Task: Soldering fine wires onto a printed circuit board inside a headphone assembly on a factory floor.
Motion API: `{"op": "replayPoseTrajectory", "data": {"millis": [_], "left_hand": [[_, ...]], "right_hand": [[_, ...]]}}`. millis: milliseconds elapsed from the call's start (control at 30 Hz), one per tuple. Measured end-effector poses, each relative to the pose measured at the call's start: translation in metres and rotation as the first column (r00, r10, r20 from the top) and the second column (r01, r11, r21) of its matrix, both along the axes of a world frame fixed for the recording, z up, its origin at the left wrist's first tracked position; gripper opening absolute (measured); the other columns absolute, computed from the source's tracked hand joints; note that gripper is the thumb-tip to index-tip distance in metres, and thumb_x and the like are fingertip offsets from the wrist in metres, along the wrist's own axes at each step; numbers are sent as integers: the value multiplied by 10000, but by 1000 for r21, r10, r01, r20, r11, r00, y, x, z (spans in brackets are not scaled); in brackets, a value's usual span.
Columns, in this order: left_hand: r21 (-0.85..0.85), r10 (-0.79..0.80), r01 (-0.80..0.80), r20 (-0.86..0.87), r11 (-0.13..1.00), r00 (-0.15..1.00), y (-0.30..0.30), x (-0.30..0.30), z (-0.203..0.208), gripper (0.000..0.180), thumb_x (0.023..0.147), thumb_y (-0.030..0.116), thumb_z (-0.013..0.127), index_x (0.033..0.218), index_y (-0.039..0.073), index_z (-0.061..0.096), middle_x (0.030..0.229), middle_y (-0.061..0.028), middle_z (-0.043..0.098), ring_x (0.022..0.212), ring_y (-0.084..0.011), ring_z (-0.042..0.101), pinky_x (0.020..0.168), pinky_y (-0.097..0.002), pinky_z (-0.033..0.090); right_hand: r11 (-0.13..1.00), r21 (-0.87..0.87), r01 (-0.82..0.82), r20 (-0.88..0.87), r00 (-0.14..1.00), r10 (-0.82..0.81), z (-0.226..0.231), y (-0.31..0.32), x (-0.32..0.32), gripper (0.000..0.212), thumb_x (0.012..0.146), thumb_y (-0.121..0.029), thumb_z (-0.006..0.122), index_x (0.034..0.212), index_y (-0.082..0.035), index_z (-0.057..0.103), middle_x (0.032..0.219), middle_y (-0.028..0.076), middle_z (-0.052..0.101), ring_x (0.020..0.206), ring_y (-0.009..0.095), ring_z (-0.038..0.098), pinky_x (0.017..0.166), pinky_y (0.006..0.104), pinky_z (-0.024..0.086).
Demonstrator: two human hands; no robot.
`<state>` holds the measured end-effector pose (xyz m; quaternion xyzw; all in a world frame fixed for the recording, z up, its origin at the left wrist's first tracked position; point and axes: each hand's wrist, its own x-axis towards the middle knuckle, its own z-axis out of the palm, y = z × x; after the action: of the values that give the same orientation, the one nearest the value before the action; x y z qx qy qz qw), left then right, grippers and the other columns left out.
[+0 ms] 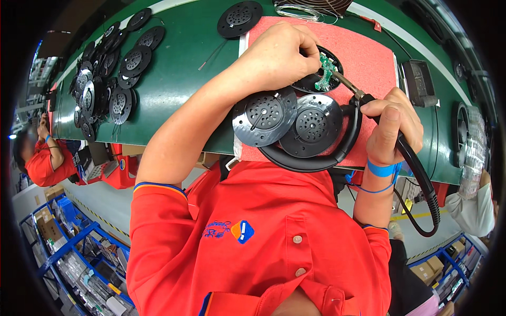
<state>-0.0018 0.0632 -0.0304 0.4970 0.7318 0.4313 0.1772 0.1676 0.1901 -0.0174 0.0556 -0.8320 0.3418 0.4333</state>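
My right hand [392, 126] is wrapped round the black handle of a soldering iron [352, 87], and a blue band circles that wrist. The iron's tip meets or nearly meets a green circuit board [327, 72] in a round black housing [303, 84]. At the board's left edge my left hand [287, 58] is closed in a pinch; whatever its fingertips hold is hidden. Nearer to me lie two black perforated discs, a glossy one [258, 126] overlapping the other [319, 131]. A thick black curved band [321, 162] runs around their near side.
Beneath the work lies a pink mat [369, 58] on a green bench [179, 68]. Many similar discs [134, 60] are heaped at left; another disc [240, 18] lies beyond my left forearm. Coiled wire [305, 13] and a dark box [419, 81] stand beyond. A co-worker [50, 158] is far left.
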Motion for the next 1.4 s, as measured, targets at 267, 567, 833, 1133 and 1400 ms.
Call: {"op": "replayPoseTrajectory", "data": {"millis": [267,567,833,1133,1400], "left_hand": [[68,-15,15,-1,998,1000,2,-4,-3,158,676,104,640,739,-41,652,860,-131,645,748,-259,610,707,-331,480],[-42,-87,84,-79,996,993,-1,-5,6,151,742,118,647,786,-26,654,982,-120,644,888,-214,605,821,-298,455],[-44,-79,76,-79,996,994,-2,-3,6,143,746,130,644,776,-10,645,993,-116,641,915,-217,604,844,-301,447],[-18,-71,69,-137,997,988,-2,-1,5,144,737,130,644,770,-11,639,972,-110,642,896,-216,607,837,-302,450],[165,-15,39,-145,986,989,2,0,-5,138,641,86,636,691,-42,631,765,-148,631,710,-277,607,668,-347,478]], "right_hand": [[1000,-11,-1,18,1000,1,1,0,1,350,889,-141,483,607,47,570,550,98,563,479,156,424,458,286,291],[1000,2,-14,26,1000,14,1,-1,0,341,881,-143,494,603,37,577,548,86,566,477,146,413,456,284,281],[1000,-7,-20,25,999,20,1,-2,-1,331,877,-137,502,608,38,583,543,81,562,474,144,403,452,282,280],[1000,5,-28,27,999,28,1,-2,-2,322,872,-133,512,610,37,587,541,80,553,477,142,404,451,280,281],[1000,-2,-26,29,999,26,1,-4,-2,340,881,-150,510,607,39,580,538,81,551,476,143,398,451,283,276]]}}
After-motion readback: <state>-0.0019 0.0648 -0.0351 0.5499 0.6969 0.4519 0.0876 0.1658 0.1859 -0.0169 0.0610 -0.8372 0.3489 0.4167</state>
